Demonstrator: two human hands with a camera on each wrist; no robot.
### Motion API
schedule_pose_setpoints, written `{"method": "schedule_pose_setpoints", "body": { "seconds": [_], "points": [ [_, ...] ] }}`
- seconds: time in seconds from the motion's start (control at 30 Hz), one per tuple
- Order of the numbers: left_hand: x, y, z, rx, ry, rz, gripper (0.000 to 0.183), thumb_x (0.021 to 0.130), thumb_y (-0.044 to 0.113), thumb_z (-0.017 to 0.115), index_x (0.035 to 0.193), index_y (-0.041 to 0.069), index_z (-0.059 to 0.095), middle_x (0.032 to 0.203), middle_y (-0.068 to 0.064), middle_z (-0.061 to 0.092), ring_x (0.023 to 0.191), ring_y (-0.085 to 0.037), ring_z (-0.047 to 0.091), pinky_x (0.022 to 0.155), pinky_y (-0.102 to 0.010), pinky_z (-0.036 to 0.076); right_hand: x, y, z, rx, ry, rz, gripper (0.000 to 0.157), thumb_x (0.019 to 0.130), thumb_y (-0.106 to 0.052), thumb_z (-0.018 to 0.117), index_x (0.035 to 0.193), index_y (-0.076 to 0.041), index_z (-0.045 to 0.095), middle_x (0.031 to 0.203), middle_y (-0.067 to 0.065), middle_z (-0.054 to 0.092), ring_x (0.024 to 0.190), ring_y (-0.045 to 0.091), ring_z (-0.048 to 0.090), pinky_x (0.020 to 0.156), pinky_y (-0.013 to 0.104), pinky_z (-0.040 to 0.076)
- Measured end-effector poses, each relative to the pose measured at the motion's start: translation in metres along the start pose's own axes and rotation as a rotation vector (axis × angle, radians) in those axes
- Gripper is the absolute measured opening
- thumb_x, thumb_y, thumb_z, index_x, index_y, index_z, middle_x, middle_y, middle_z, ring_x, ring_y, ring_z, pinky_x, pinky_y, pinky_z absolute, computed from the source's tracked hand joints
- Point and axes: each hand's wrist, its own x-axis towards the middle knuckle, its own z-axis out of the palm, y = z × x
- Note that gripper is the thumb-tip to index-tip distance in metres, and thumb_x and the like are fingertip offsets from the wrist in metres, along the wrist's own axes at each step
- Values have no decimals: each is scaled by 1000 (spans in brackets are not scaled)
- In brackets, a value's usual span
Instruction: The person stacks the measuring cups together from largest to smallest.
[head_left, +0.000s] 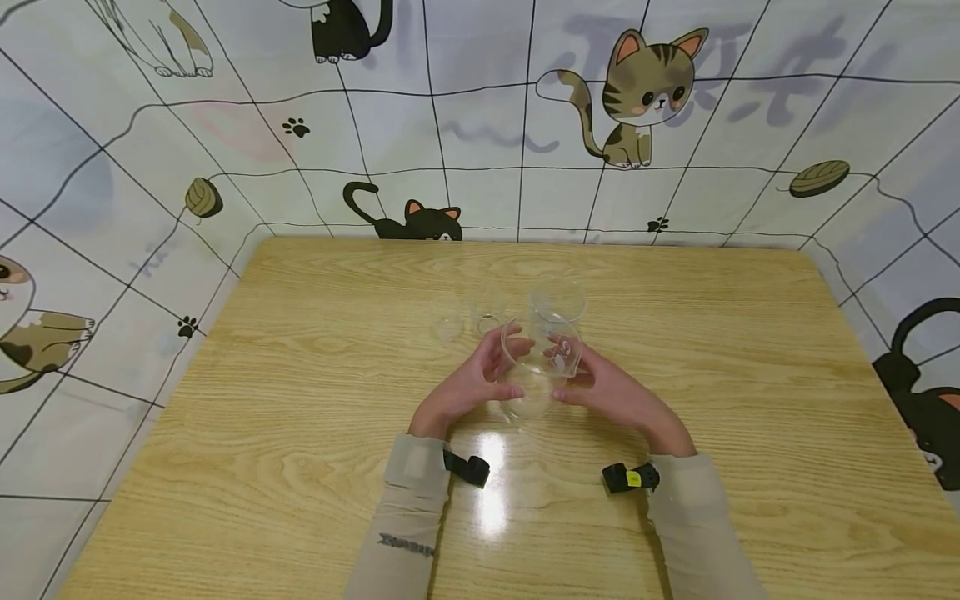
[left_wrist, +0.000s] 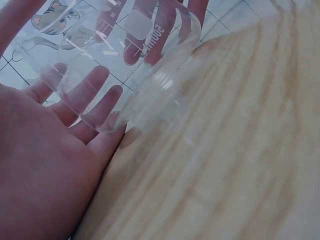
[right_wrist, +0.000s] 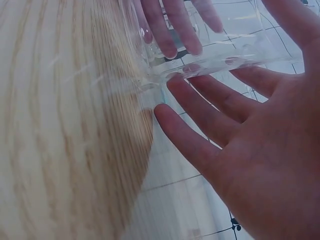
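A clear glass beaker with white markings stands between my two hands near the middle of the table. Its "500ml" print shows mirrored through the glass in the left wrist view. My left hand holds it from the left, with the thumb at the front and the fingers spread around the side. From the right, my right hand holds it the same way. In the right wrist view the right fingertips meet the glass low down, close over the tabletop.
Just behind the hands stand more clear glass vessels: a wide one, a narrower one and a small one at the left. The light wood table is bordered by cat-patterned sheeting at the back and both sides.
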Motion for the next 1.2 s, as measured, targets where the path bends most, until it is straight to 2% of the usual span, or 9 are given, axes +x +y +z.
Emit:
{"method": "schedule_pose_setpoints", "body": {
  "seconds": [0.1, 0.3, 0.57, 0.67, 0.97, 1.07, 1.2],
  "points": [
    [-2, 4, 2, -17, 8, -5, 78, 82, 7, 68, 142, 9, 19, 146, -21, 29, 138, -27, 23, 114, -38, 13, -1, -1, 0, 16, 6, 16, 73, 86, -27, 65, 146, -27, 22, 141, 12, 39, 119, 37, 48, 94, 53, 41],
    [-2, 4, 3, -35, 10, -21, 77, 81, 18, 70, 142, 14, 22, 148, -17, 28, 139, -23, 21, 114, -38, 13, -1, -2, 2, 35, 27, 27, 72, 85, -34, 65, 144, -32, 24, 143, 9, 38, 120, 37, 47, 94, 55, 40],
    [0, 8, 4, 13, -26, -31, 83, 80, 1, 67, 144, 8, 13, 149, -20, 21, 140, -28, 15, 113, -44, 11, 2, -2, 3, 38, 59, 63, 71, 83, -31, 68, 142, -30, 27, 141, 7, 40, 120, 35, 48, 93, 52, 42],
    [1, 9, 5, 48, -27, -31, 87, 79, 2, 69, 144, 7, 12, 149, -21, 20, 140, -28, 16, 113, -44, 12, 3, -4, 4, 21, 68, 61, 72, 82, -32, 68, 141, -28, 27, 140, 7, 40, 119, 34, 49, 92, 51, 43],
    [3, 8, 10, 138, 39, -90, 95, 75, 9, 75, 145, 16, 11, 150, -17, 19, 140, -25, 17, 112, -42, 15, 4, -8, 5, 18, 72, 65, 75, 82, -32, 69, 143, -25, 25, 140, 5, 40, 117, 33, 51, 89, 48, 46],
    [4, 8, 12, 163, 66, -110, 98, 73, 9, 77, 145, 16, 10, 147, -18, 22, 139, -26, 20, 112, -43, 17, 4, -7, 4, 13, 68, 60, 74, 82, -32, 69, 142, -25, 26, 138, 5, 41, 116, 32, 52, 89, 47, 46],
    [5, 7, 14, 191, 85, -104, 100, 72, 8, 78, 145, 14, 9, 143, -20, 25, 136, -28, 24, 111, -43, 19, 4, -8, 4, 2, 71, 46, 76, 80, -35, 70, 142, -25, 27, 138, 6, 41, 116, 32, 52, 90, 47, 46]
  ]
}}
